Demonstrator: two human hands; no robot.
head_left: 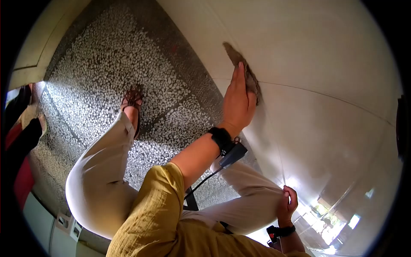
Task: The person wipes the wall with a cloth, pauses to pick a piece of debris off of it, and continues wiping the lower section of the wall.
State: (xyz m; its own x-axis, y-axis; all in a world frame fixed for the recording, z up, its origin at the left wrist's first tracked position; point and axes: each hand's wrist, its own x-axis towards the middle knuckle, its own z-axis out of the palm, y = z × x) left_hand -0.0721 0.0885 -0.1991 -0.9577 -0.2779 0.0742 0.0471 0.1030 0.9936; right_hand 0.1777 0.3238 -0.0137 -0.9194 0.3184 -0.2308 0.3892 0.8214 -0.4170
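My left hand (pixel 239 105) reaches across to a pale, glossy tiled wall (pixel 308 55). Its fingers point upward, held together, pressing a brown cloth (pixel 233 55) flat against the surface. Part of the cloth sticks out above the fingertips, and its rough edge shows along the thumb side. Low on the right, my right hand (pixel 287 204) is beside my bent knee and close to the same wall. Its fingers are curled in towards the thumb; whatever they hold, if anything, cannot be made out. A black band with a small device (pixel 233 154) and cable is on the left wrist.
The speckled stone floor (pixel 111 55) has dark border strips. My sandaled foot (pixel 133 100) stands on it. At the far left are another person's dark-clad legs (pixel 23 132). A pale panel (pixel 30 55) rises at upper left, with a white socket box (pixel 68 225) at lower left.
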